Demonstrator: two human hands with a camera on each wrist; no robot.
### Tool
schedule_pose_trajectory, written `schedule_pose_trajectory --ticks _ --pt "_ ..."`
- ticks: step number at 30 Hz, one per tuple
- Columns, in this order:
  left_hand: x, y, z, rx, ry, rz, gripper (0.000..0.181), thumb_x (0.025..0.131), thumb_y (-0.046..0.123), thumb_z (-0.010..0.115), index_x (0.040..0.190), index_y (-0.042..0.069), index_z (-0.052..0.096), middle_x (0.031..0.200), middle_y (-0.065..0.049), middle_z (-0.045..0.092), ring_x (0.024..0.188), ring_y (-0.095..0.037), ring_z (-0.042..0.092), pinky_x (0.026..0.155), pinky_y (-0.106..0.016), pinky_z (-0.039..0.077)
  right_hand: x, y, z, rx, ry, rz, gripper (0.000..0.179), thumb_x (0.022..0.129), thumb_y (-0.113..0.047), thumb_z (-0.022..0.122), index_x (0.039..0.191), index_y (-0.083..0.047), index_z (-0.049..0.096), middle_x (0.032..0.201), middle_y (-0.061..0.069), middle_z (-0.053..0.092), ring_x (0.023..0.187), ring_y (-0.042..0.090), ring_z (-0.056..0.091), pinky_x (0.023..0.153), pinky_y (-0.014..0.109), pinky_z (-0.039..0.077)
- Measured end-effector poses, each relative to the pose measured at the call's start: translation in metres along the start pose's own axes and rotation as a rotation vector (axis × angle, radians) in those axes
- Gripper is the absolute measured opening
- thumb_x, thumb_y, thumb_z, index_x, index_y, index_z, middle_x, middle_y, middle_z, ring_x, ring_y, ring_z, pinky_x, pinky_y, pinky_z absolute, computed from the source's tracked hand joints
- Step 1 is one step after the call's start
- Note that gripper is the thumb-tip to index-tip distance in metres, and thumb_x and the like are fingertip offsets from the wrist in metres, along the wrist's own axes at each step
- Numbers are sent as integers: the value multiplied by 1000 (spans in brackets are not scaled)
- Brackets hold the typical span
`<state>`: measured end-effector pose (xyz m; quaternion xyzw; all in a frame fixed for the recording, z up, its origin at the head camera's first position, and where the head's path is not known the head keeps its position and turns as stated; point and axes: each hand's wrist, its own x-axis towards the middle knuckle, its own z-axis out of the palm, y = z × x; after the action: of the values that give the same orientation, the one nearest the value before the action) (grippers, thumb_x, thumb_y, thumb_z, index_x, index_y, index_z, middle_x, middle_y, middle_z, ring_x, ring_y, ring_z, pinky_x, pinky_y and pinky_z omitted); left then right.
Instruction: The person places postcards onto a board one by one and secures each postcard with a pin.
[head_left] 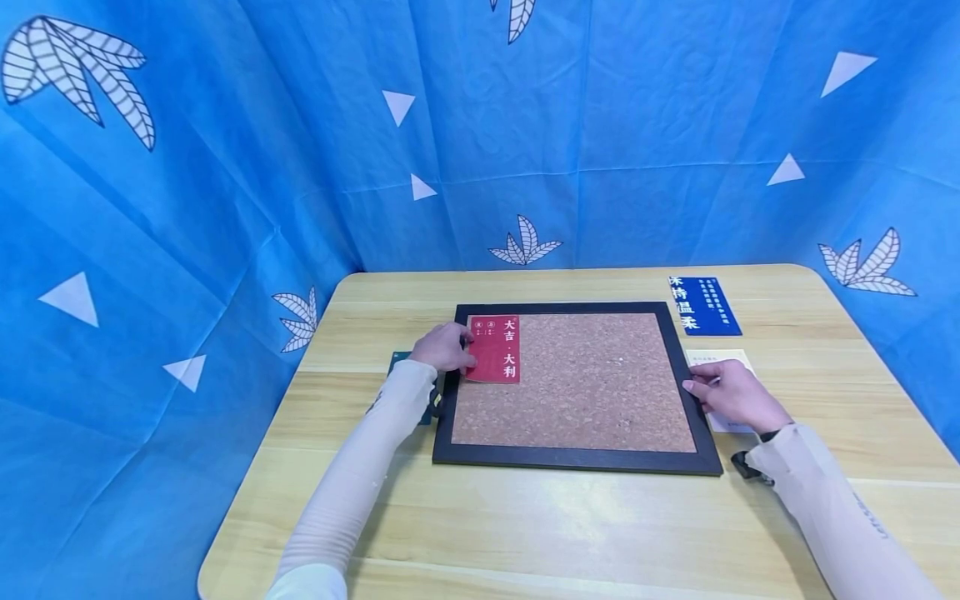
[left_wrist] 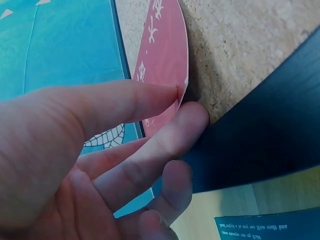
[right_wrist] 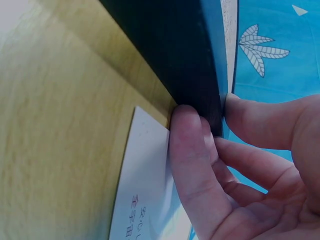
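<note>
A cork board (head_left: pixel 577 392) with a black frame lies on the table. My left hand (head_left: pixel 444 347) pinches the left edge of a red card (head_left: pixel 495 350) with white characters, over the board's upper left corner. In the left wrist view that card (left_wrist: pixel 167 45) bends up from the cork between thumb and index finger. My right hand (head_left: pixel 733 392) grips the board's right frame edge; the right wrist view shows the thumb on top of the black frame (right_wrist: pixel 170 45) and fingers against its outer side.
Right of the board lie a blue card (head_left: pixel 708 307) with white characters and a pale card (head_left: pixel 727 421), partly under my right hand. A dark green card (head_left: pixel 400 358) lies to the left, partly covered by my left arm. Blue patterned cloth (head_left: pixel 480 125) hangs behind the table (head_left: pixel 525 533).
</note>
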<state>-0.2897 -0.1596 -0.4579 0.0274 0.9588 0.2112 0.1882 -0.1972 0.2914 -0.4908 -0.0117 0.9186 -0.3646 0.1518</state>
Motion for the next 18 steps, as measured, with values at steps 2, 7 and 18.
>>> schedule_pose_trajectory --ticks 2,7,18 --pt "0 0 0 7 -10 7 62 89 29 82 143 11 60 84 -4 74 93 -21 68 97 -46 54 0 0 0 4 2 0 47 104 -12 59 137 21 52 112 30 71 86 19 70 66 28 60" --pt "4 -5 1 14 -2 30 64 86 29 83 143 11 60 112 -8 74 104 -24 65 99 -48 54 1 0 0 12 3 -3 47 104 -11 59 137 21 52 112 30 71 85 18 69 67 28 60" --pt "12 -24 5 -26 -14 109 67 89 33 81 148 13 55 105 -10 70 87 -22 65 79 -37 55 -1 0 0 16 -1 -6 47 104 -11 58 137 22 51 112 30 71 83 16 68 67 27 59"
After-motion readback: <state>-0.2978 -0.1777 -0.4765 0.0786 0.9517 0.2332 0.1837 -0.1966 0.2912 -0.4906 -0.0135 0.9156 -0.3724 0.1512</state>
